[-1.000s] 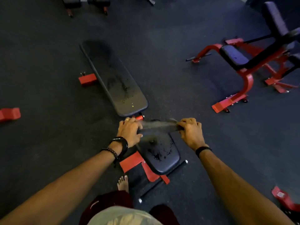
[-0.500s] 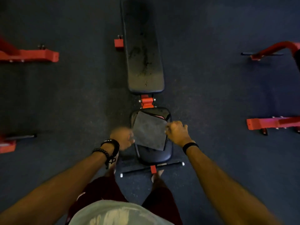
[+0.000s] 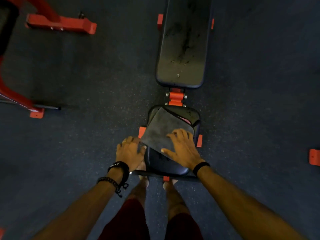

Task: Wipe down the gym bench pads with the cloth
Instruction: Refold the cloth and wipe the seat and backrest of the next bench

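A grey cloth (image 3: 161, 130) lies spread flat over the small black seat pad (image 3: 166, 166) of the bench right in front of me. My right hand (image 3: 181, 148) presses down on the cloth's near right part with fingers spread flat. My left hand (image 3: 129, 152) rests at the seat pad's left edge, by the cloth's near corner; I cannot tell whether it holds the corner. Beyond a red hinge (image 3: 176, 97) stretches the long back pad (image 3: 183, 44), black with dusty smears and crumbs.
Red frames of another machine (image 3: 60, 24) stand on the dark rubber floor at far left. A red foot (image 3: 314, 157) pokes in at the right edge. My bare feet straddle the bench's cross bar (image 3: 143, 173).
The cloth, held stretched between both hands a second ago, now lies on the seat pad. My right hand has opened flat on it. The view swung to face the bench lengthwise.
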Tool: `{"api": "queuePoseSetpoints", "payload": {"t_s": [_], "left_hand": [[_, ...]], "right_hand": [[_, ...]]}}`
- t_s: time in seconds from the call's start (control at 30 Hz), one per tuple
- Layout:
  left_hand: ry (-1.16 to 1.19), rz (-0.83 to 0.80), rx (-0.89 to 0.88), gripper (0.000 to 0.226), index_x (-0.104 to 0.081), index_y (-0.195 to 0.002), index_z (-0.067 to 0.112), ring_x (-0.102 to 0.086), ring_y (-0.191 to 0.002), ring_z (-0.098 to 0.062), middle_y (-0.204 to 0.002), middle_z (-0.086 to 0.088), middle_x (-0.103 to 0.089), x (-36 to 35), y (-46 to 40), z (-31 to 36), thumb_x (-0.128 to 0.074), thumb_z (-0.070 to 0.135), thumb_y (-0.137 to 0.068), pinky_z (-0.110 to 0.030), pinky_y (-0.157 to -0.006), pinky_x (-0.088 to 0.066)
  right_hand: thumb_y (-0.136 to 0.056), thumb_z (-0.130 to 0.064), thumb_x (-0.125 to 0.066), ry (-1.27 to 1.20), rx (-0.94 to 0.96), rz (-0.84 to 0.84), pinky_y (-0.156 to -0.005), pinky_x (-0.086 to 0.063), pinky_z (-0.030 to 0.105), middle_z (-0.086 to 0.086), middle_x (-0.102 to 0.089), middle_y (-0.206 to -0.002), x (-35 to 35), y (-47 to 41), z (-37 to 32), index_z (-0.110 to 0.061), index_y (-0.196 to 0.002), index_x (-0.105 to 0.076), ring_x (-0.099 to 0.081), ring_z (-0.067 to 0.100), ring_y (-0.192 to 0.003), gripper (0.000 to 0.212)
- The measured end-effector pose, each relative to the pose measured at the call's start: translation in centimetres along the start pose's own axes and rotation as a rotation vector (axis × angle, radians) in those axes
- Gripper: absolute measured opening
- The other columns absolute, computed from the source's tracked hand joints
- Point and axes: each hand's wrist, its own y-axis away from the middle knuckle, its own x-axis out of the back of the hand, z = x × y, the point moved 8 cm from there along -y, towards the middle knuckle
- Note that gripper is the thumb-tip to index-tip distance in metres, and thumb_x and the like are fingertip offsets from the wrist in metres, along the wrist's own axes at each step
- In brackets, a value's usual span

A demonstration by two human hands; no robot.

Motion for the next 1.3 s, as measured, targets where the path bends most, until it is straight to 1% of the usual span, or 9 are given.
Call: {"api": "queuePoseSetpoints", "payload": {"t_s": [0.23,0.4,0.5,0.6,0.77,1.0,1.1,1.23,1.3], "left_hand": [[0.382,0.220,0.091,0.059,-0.054,-0.131,0.016,-0.051,-0.118,-0.034,-0.131,-0.012,-0.051,-7.7,-7.6,-2.5,-0.031,0.055,-0.094,-0.053,-0.099,-0.041],[0.742,0.442,0.192,0.060,-0.044,-0.143,0.017,-0.043,-0.124,-0.015,-0.141,-0.008,-0.043,-9.9,-11.4,-3.7,-0.030,0.053,-0.096,-0.027,-0.101,-0.032],[0.743,0.459,0.118,0.053,-0.036,-0.148,0.019,-0.036,-0.122,-0.004,-0.146,-0.006,-0.038,-9.7,-12.9,-2.3,-0.032,0.045,-0.102,-0.010,-0.096,-0.028],[0.750,0.419,0.062,0.051,-0.032,-0.151,0.022,-0.033,-0.123,0.000,-0.150,-0.003,-0.034,-9.0,-14.6,-1.0,-0.031,0.042,-0.104,-0.015,-0.099,-0.027],[0.801,0.380,0.063,0.047,-0.036,-0.150,0.020,-0.033,-0.124,0.003,-0.149,0.000,-0.037,-7.8,-15.9,0.3,-0.029,0.037,-0.106,0.008,-0.088,-0.022],[0.775,0.439,0.087,0.049,-0.039,-0.148,0.019,-0.039,-0.124,0.000,-0.140,0.007,-0.040,-8.9,-15.9,-1.9,-0.028,0.040,-0.105,-0.017,-0.101,-0.032],[0.635,0.314,0.036,0.049,-0.031,-0.151,0.021,-0.034,-0.124,-0.001,-0.147,-0.001,-0.037,-10.9,-15.3,-1.1,-0.033,0.039,-0.105,-0.020,-0.100,-0.029],[0.639,0.241,0.019,0.059,-0.016,-0.155,0.022,-0.026,-0.139,-0.006,-0.159,0.001,-0.023,-12.2,-15.1,-0.1,-0.041,0.036,-0.104,-0.002,-0.099,-0.018],[0.618,0.271,0.042,0.060,-0.014,-0.156,0.022,-0.030,-0.138,-0.014,-0.158,-0.002,-0.025,-12.1,-15.1,0.5,-0.041,0.035,-0.104,-0.015,-0.104,-0.027]], "right_hand": [[-0.080,-0.085,-0.038,0.204,0.117,0.074,-0.106,-0.018,0.068,0.015,-0.032,-0.150,-6.3,-9.4,1.7,-0.033,-0.140,-0.046,-0.025,0.040,-0.139,0.079],[-0.086,-0.074,-0.038,0.295,0.256,0.204,-0.096,-0.030,0.060,0.012,-0.047,-0.137,-7.5,-15.3,0.9,-0.035,-0.128,-0.053,-0.040,0.037,-0.127,0.059],[-0.088,-0.064,-0.037,0.284,0.035,0.309,-0.092,-0.031,0.051,0.009,-0.051,-0.130,-4.8,-17.9,5.3,-0.031,-0.121,-0.056,-0.045,0.033,-0.121,0.050],[-0.091,-0.059,-0.038,0.203,-0.259,0.368,-0.092,-0.032,0.047,0.013,-0.051,-0.125,-3.4,-15.7,11.7,-0.023,-0.115,-0.056,-0.047,0.034,-0.115,0.047],[-0.087,-0.065,-0.052,0.079,-0.246,0.359,-0.113,-0.019,0.060,0.019,-0.042,-0.138,-8.5,-3.8,8.5,-0.022,-0.126,-0.049,-0.037,0.037,-0.129,0.058],[-0.086,-0.069,-0.047,0.172,-0.098,0.335,-0.107,-0.023,0.063,0.016,-0.044,-0.139,-7.3,-11.7,5.3,-0.032,-0.135,-0.050,-0.038,0.035,-0.130,0.062],[-0.083,-0.080,-0.037,0.188,-0.389,0.402,-0.104,-0.027,0.058,0.009,-0.049,-0.134,-4.6,-12.6,10.7,-0.036,-0.133,-0.051,-0.043,0.031,-0.125,0.069],[-0.085,-0.077,-0.045,-0.074,-0.704,0.508,-0.105,-0.032,0.055,0.015,-0.038,-0.145,-7.1,-3.7,13.5,-0.031,-0.138,-0.044,-0.036,0.036,-0.132,0.070],[-0.087,-0.066,-0.052,-0.262,-0.733,0.547,-0.104,-0.037,0.055,0.023,-0.033,-0.146,-10.9,2.4,11.0,-0.024,-0.141,-0.038,-0.034,0.038,-0.131,0.069]]}}
